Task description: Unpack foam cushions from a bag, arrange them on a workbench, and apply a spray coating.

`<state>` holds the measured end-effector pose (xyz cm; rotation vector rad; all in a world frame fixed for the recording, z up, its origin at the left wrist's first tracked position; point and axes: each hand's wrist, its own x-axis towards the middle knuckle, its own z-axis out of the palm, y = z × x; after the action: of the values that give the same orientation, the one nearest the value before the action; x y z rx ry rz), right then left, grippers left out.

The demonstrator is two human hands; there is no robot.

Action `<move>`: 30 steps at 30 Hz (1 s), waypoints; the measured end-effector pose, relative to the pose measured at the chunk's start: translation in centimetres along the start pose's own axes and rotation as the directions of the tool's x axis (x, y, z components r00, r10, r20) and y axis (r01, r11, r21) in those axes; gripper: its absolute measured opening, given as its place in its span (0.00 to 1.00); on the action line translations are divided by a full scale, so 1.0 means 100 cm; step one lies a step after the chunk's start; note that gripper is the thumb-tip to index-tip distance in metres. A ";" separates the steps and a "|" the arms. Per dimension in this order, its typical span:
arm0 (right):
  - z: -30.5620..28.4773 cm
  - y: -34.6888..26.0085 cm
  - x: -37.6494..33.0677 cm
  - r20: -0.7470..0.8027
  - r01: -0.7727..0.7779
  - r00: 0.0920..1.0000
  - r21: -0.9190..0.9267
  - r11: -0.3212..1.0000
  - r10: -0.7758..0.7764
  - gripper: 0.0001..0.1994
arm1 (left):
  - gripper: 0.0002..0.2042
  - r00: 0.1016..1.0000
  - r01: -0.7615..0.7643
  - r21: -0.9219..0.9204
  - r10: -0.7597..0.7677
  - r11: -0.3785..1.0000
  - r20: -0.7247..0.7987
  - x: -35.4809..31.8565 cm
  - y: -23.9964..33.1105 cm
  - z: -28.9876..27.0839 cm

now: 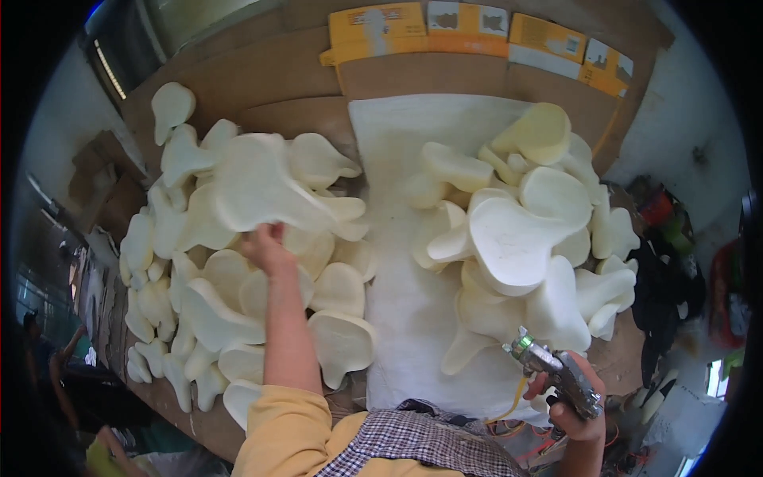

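Foam piece (258, 183) just beyond the left hand's (269, 248) curled fingers, hold unclear, seems mid-pickup, needing a lift; right hand (582, 421) clasps spray gun (563, 377).

Head fisheye, looking down and forward from the wearer's head across the worktable (199, 433). Right hand (590, 425) gripping spray gun (566, 381) sits near lens, low right; left hand (269, 250) farther out, left of grip; yellow cardboard panels (548, 36) well beyond grip, top edge.
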<state>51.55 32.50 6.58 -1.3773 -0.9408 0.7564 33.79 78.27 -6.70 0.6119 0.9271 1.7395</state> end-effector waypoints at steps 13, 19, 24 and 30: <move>-0.021 0.009 -0.041 -0.037 -0.051 0.998 -0.134 0.990 0.047 0.17 | 0.31 0.319 -0.528 0.691 -0.639 0.494 0.700 -0.226 -0.137 0.156; -0.039 0.001 -0.026 -0.134 -0.114 0.988 -0.282 0.952 0.078 0.16 | 0.24 0.314 -0.354 0.584 -0.495 0.731 0.810 -0.166 -0.073 0.088; -0.012 0.000 -0.014 -0.311 0.006 0.949 -0.122 0.993 -0.044 0.39 | 0.20 0.755 -0.451 0.542 -0.021 0.709 0.655 -0.096 -0.018 -0.012; -0.015 -0.003 -0.012 -0.024 -0.069 0.997 -0.037 0.997 0.068 0.36 | 0.20 0.868 -0.409 0.688 0.023 0.599 0.496 -0.097 -0.023 -0.043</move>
<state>52.31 30.75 6.86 -1.4549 -0.8980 0.7764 35.11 68.25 -10.76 1.7026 1.3012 1.2216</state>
